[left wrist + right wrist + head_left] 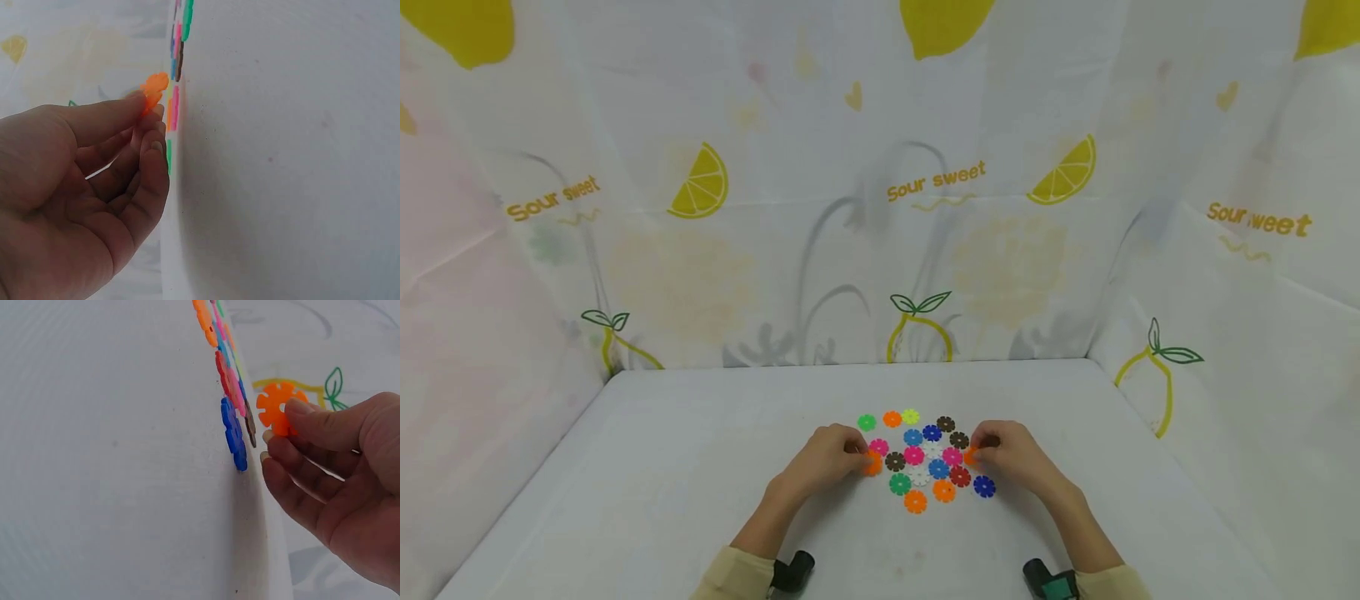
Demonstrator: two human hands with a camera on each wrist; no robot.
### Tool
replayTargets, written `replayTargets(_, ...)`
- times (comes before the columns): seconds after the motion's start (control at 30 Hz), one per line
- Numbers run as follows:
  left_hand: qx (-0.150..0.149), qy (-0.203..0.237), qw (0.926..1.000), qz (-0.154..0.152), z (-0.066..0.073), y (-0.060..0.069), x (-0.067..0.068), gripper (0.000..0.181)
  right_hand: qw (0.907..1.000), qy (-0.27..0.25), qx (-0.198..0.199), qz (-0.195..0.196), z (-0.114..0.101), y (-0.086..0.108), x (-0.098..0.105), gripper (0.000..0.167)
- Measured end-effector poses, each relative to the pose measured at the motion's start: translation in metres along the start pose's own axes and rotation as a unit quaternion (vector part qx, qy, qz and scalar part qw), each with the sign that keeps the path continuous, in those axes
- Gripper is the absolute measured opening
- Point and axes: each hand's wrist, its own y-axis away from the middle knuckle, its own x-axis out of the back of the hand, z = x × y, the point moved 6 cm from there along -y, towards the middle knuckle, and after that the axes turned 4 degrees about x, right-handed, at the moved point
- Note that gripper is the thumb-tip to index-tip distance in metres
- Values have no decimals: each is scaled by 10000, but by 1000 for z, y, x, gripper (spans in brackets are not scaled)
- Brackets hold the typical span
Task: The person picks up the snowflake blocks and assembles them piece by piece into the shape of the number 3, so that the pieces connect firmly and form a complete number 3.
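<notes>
My left hand [831,456] pinches an orange notched plastic disc [155,90] between thumb and fingers, at the left side of a cluster of similar discs. On the cluster's right side, my right hand [1013,452] holds a second orange disc [275,411] the same way, its notched rim and centre hole showing in the right wrist view. Between the hands, flat on the table, lie several more discs, among them a pink disc [913,455], a white disc [919,476], a green disc [899,483] and a dark blue disc [984,486].
A white table [662,483] carries the discs. Behind it and at both sides hang white cloth walls [775,275] printed with lemons and lettering. Dark wrist-worn devices show below both hands, the left device [793,572] near the bottom edge.
</notes>
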Motion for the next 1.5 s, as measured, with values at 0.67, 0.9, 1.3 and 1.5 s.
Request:
replayTargets(0.67,43,859,9960,245,5,-2,18,15,9941,-1040,304,-69,-51,-8,-1,5)
replayTargets(0.9,27,1146,9923,461,15,2,25,16,9914,-1207,501,-87,-64,-15,-8,5)
replayTargets(1.3,70,1779,9836,288,20,1,22,19,9861,-1135,1206,101,-85,-12,-17,11)
replayTargets(1.5,70,1994,9795,287,25,4,20,21,9809,-1097,1594,218,-92,-11,-23,7)
